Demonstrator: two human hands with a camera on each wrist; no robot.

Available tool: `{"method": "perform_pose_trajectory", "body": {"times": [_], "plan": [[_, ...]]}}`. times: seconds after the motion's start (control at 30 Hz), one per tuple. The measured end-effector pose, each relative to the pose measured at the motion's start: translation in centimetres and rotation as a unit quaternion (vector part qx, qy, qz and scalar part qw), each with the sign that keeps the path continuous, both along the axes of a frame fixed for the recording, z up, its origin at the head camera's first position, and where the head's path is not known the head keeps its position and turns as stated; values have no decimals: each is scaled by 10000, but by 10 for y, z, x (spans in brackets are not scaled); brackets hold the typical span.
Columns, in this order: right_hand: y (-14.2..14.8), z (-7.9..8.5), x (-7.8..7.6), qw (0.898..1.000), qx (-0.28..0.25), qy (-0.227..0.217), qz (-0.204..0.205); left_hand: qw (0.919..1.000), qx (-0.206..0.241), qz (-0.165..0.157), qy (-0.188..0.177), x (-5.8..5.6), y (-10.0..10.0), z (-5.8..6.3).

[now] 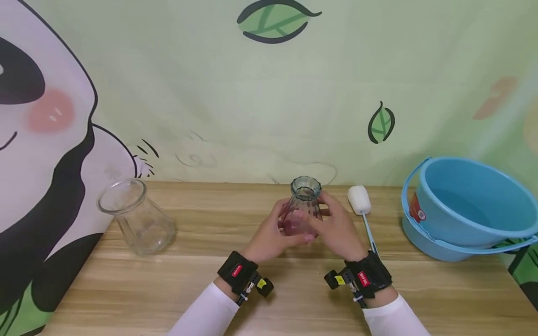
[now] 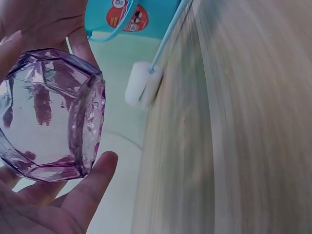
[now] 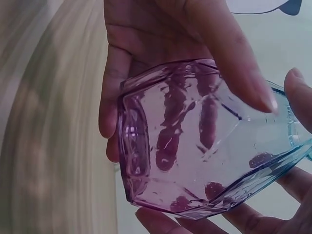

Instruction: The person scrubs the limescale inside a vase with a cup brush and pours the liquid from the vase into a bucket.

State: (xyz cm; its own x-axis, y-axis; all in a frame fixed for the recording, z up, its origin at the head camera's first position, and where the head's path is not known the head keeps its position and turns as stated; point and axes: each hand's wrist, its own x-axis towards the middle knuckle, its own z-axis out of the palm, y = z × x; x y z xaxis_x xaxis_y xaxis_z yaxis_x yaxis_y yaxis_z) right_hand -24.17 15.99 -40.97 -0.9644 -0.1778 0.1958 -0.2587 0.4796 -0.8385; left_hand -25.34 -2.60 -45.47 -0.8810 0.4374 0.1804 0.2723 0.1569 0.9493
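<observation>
A faceted glass vase, purplish at the base and bluish at the flared neck, is held up off the table between both hands. My left hand grips its left side, fingers around the body. My right hand holds the right side, its thumb across the front. The left wrist view shows the purple base of the vase clear of the wood. In the right wrist view, fingers show through the vase's wall. Just right of my right hand lies a sponge brush with a white head and thin blue handle.
A larger clear glass vase stands at the left of the wooden table. To the right is a blue bucket with a handle and a red label. A printed cloth with leaves and a panda hangs behind.
</observation>
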Motion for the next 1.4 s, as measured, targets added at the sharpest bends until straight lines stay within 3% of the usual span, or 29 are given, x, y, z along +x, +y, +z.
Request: {"method": "perform_pose_trajectory", "body": {"times": [0.17, 0.27, 0.4, 0.53, 0.9, 1.1, 1.23, 1.4], "plan": [[-5, -10, 0, 9999, -120, -67, 52, 10000, 81, -46, -27, 6, -5, 7], [-9, -11, 0, 9995, -232, -127, 160, 10000, 4, 6, -28, 3, -8, 0], [-16, 2, 9, 9992, -304, -166, 221, 9994, -294, 168, 51, -5, -11, -14], [-23, 16, 18, 9992, -285, -169, 222, 9982, -532, 266, 111, -10, -15, -20], [-24, 18, 17, 9970, -298, -611, 371, 9981, -514, 324, 54, -11, -19, -16], [-24, 18, 18, 9969, -245, -646, 374, 9974, -617, 364, 111, -11, -19, -16], [-24, 15, 16, 9976, -186, -560, 369, 9964, -720, 421, 136, -11, -18, -17], [-19, -6, 4, 9980, -125, -506, 365, 9960, -758, 458, 132, -11, -18, -18]]}}
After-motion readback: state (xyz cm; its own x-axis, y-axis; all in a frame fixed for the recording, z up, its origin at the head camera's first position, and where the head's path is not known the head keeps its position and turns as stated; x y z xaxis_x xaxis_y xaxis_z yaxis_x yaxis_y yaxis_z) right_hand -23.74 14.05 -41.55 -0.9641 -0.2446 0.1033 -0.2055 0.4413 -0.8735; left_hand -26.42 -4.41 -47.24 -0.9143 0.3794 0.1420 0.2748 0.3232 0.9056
